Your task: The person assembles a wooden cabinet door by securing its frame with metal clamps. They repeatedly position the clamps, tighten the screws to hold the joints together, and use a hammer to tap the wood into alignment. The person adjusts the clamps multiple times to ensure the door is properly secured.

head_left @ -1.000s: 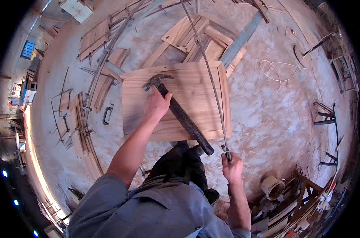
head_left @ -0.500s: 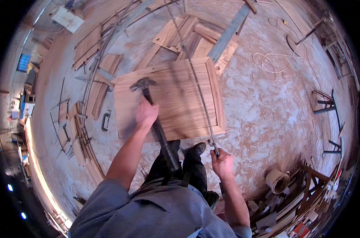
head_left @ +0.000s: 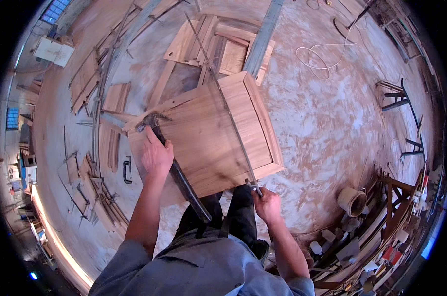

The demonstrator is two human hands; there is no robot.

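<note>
Left hand [head_left: 157, 157] grips dark hammer [head_left: 176, 172] on grained wooden panel [head_left: 208, 133]; right hand [head_left: 268, 204] grips thin metal bar clamp [head_left: 233, 123], end hidden.

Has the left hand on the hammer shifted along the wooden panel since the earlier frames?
Yes. The left hand with the hammer has slid from the wooden panel's far middle toward its left edge; the hammer head now sits at the left corner.

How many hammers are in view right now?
1: the hammer lies across the wooden panel, its head by the panel's far left corner, under the left hand. More could be hidden among the scrap wood.
</note>
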